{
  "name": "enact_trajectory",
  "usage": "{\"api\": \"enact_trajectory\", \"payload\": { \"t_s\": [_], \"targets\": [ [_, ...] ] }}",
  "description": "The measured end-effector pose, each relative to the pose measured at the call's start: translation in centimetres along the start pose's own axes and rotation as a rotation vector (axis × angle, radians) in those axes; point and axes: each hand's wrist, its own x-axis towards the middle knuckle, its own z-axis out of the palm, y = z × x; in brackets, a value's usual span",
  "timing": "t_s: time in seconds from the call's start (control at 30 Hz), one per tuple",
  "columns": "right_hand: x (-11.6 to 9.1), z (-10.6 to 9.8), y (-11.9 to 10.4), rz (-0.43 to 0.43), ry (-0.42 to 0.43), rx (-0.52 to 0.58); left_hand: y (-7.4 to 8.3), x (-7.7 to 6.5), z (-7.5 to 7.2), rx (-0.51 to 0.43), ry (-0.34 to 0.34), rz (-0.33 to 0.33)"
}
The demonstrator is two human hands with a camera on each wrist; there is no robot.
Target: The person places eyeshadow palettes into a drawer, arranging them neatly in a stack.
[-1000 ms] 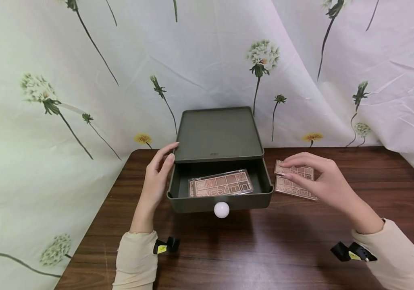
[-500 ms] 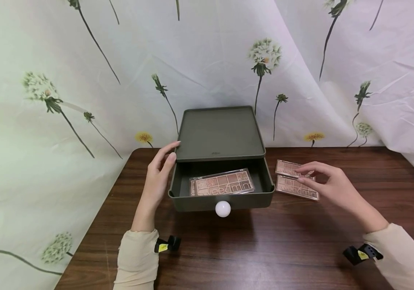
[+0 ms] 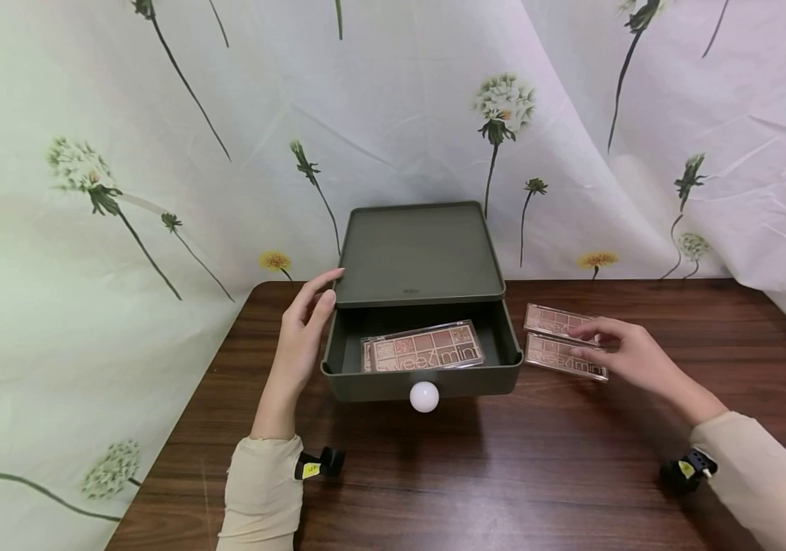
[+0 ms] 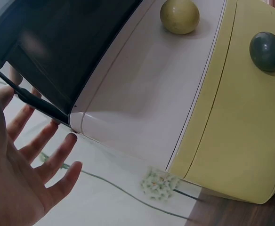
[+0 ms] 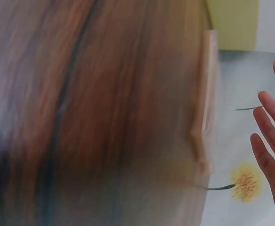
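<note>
A dark green drawer [image 3: 358, 389] with a white knob [image 3: 424, 397] is pulled out of the top of a small drawer cabinet [image 3: 427, 252]. Inside it lie overlapping eyeshadow palettes [image 3: 427, 348] in clear cases. My left hand [image 3: 303, 329] rests against the cabinet's left side, its fingers spread around the edge in the left wrist view. To the right, two more palettes lie on the table, a far palette [image 3: 547, 318] and a near palette [image 3: 554, 356]. Over their right ends hovers my right hand [image 3: 630, 356], thumb and forefinger apart, holding nothing.
Below the green drawer, the left wrist view shows a white drawer [image 4: 137, 80] with a yellow knob [image 4: 180, 16] and a yellow drawer [image 4: 241, 117] with a green knob [image 4: 267, 52]. A dandelion-print cloth [image 3: 393, 115] hangs behind the brown wooden table [image 3: 537, 474].
My right hand has moved right and slightly nearer, from the palettes' left ends to their right ends. The left hand stays at the cabinet, and the palettes lie as before.
</note>
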Motion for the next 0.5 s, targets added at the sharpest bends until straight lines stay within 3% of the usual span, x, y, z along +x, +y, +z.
{"api": "enact_trajectory", "payload": {
  "t_s": [0.27,0.5],
  "targets": [
    [0.1,0.3,2.0,-0.014,-0.054,-0.059,0.0,0.0,0.0,-0.007,0.002,0.002],
    [0.6,0.5,2.6,0.051,-0.170,-0.070,0.0,0.0,0.0,-0.009,0.009,0.000]
  ]
}}
